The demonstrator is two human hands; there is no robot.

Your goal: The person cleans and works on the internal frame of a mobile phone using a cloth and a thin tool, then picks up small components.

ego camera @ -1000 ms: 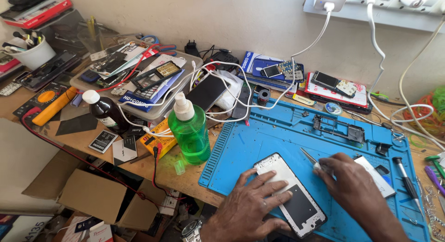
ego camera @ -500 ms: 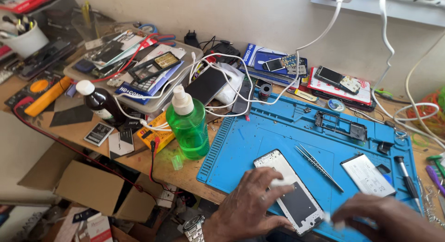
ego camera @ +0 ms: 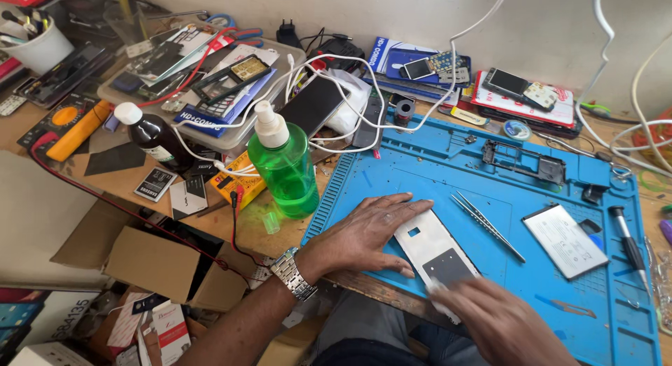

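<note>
Messy wooden bench, blue rubber mat (ego camera: 434, 170): near its front edge, thin flat silvery phone panel (ego camera: 435, 252), stiff, light, easily cracked, pinned by spread left hand (ego camera: 367, 233); right hand (ego camera: 500, 317) blurred, grip unclear; best held by edges.

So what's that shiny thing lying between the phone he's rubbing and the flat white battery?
A pair of metal tweezers lies slanted on the blue mat, between the phone panel and the white battery. The head view shows it, touching neither.
</note>
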